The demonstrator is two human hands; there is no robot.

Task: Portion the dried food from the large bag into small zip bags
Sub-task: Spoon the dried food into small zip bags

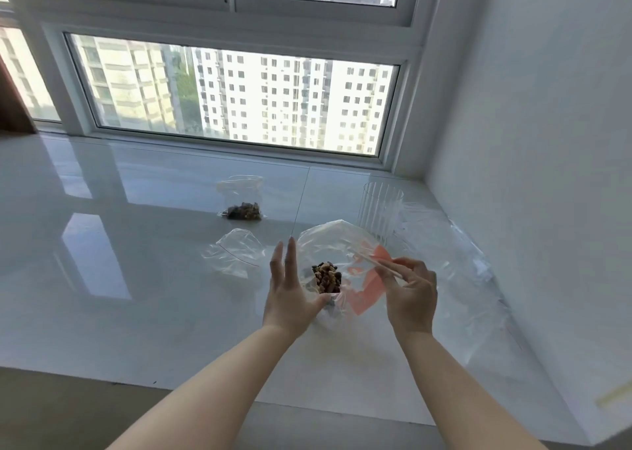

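Observation:
A large clear bag (337, 244) with an orange patch stands open in the middle of the white sill, with brown and tan dried food (327, 280) showing inside it. My left hand (290, 289) lies against the bag's left side, fingers straight and pointing up. My right hand (408, 289) pinches the bag's rim strip on the right. A small zip bag (243, 198) holding some dried food lies farther back. An empty small zip bag (236, 256) lies left of the large bag.
A ribbed clear glass cup (379, 210) stands behind the large bag on the right. Crumpled clear plastic (455, 261) spreads along the right wall (547, 176). The window frame (219, 142) borders the sill's back edge; the sill's front edge runs near my forearms.

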